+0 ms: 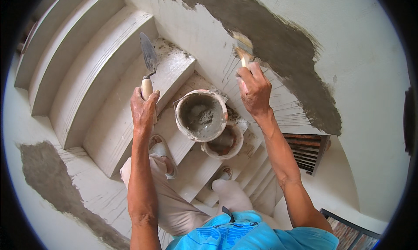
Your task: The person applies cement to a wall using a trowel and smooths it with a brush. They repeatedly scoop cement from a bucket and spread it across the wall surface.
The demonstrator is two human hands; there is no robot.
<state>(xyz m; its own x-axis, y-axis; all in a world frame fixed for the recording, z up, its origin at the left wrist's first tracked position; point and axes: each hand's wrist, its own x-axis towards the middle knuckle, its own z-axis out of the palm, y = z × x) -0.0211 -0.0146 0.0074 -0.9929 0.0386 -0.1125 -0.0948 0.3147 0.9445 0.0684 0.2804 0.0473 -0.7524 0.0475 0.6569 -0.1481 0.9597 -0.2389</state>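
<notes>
Left hand (144, 108) clasped the trowel (149, 55); right hand (256, 89) clasped the brush (244, 45) at one o'clock, where light, overlapping strokes seemed best.

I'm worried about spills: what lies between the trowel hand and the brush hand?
In the head view, the larger bucket, holding grey mix, lies between the left hand and the right hand.

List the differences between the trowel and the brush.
The trowel has a pointed metal blade; the brush ends in bristles. The left hand holds the trowel, the right hand the brush. The brush is by the grey wall coating; the trowel is over the steps. Both have pale handles.
</notes>
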